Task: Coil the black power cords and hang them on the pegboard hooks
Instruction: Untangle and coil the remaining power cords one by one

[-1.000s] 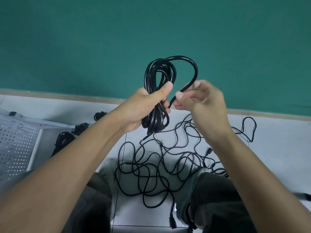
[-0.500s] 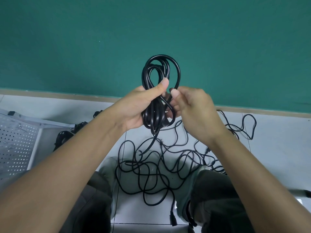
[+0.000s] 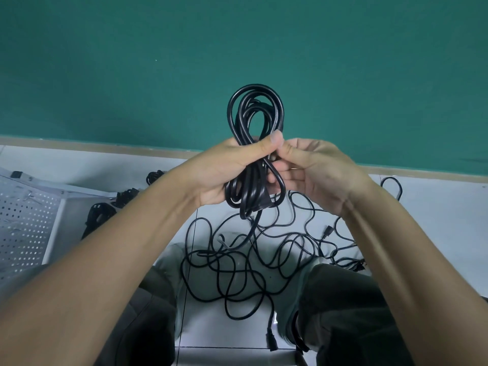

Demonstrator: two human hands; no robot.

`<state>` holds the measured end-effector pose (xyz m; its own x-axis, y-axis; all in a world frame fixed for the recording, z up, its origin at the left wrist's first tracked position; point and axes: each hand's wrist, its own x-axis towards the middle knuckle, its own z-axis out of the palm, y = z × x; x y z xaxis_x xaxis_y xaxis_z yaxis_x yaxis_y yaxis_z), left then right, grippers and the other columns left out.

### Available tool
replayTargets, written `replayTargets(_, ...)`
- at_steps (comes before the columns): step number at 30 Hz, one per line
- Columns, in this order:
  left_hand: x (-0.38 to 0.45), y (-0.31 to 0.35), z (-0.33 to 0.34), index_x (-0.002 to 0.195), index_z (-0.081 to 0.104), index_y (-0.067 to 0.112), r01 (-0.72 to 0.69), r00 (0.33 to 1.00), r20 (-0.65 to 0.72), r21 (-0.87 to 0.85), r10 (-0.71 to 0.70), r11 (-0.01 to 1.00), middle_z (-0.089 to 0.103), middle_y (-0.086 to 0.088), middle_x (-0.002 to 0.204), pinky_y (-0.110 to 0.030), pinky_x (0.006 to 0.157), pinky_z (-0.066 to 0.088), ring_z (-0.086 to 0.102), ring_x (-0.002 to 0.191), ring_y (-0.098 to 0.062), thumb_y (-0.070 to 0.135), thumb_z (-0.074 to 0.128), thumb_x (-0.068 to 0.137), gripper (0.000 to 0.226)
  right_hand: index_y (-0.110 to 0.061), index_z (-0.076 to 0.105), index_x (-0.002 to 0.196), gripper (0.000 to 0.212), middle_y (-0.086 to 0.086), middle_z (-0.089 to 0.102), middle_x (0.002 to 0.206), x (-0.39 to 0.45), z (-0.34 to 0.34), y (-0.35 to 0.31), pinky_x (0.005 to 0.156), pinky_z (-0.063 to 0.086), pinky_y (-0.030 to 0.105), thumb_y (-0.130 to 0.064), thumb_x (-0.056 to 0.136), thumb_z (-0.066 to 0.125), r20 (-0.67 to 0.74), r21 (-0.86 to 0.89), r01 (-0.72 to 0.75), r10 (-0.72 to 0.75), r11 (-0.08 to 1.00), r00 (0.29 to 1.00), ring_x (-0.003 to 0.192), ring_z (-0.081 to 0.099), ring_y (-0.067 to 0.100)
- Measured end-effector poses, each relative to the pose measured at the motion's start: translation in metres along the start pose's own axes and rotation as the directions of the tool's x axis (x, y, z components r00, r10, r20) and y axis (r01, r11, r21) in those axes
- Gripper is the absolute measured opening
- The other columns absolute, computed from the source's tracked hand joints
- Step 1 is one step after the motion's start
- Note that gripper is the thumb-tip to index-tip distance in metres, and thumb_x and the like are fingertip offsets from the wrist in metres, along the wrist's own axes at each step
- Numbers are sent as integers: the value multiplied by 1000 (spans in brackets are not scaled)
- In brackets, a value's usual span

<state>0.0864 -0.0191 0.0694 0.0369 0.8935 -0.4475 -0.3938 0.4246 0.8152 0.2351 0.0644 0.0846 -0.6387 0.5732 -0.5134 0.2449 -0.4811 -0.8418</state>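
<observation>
A coil of black power cord (image 3: 254, 109) stands upright in front of the green wall, its loops rising above my fists. My left hand (image 3: 224, 170) grips the coil's middle, thumb pressed across the strands. My right hand (image 3: 314, 173) is right beside it, its fingers curled round a strand at the coil's right side. The cord's free tail drops from the coil into a loose tangle of black cords (image 3: 245, 262) on the white floor between my knees. A white pegboard (image 3: 23, 220) lies at the left.
Several coiled black cords (image 3: 99, 215) lie on the floor by the pegboard's right edge. A plug end (image 3: 272, 339) lies near my right shoe. Another plug (image 3: 327, 232) lies right of the tangle. A tan baseboard (image 3: 105, 149) runs along the wall.
The wide loop that my right hand held out to the right has been drawn in against the coil. Both hands have come together, and more cord has left the floor.
</observation>
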Motion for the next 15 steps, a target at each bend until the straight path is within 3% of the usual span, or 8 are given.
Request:
replayTargets(3, 0, -2, 3, 97, 67, 6, -27, 1000, -3, -37, 27, 999, 66, -9, 73, -38, 71, 64, 66, 63, -18, 42, 67, 80, 40, -11, 65, 92, 34, 1, 72, 71, 2, -6, 1, 60, 56, 20, -38, 72, 73, 34, -42, -30, 31, 999, 999, 62, 71, 13)
replayTargets(8, 2, -8, 3, 98, 68, 6, -61, 998, -37, -56, 59, 997, 69, -11, 83, -36, 75, 64, 64, 75, -23, 41, 67, 81, 39, -12, 62, 102, 52, 2, 73, 73, 8, -9, 6, 73, 54, 28, -45, 65, 78, -11, -99, -56, 56, 994, 998, 66, 71, 18)
replayTargets(13, 4, -11, 4, 96, 70, 6, -68, 996, -62, 0, 68, 998, 72, -8, 84, -36, 73, 64, 67, 75, -23, 37, 70, 80, 36, -13, 65, 98, 41, 3, 77, 82, 3, -15, 1, 70, 56, 25, -44, 73, 75, 20, -184, -106, 111, 977, 994, 74, 74, 18)
replayTargets(15, 4, -10, 5, 96, 73, 8, -44, 998, -46, 34, 46, 998, 78, -7, 95, -36, 76, 63, 74, 86, -23, 36, 70, 79, 33, -12, 64, 108, 45, 6, 79, 87, 2, -22, -3, 75, 54, 30, -52, 89, 67, -98, -275, -85, 60, 958, 993, 74, 72, 18)
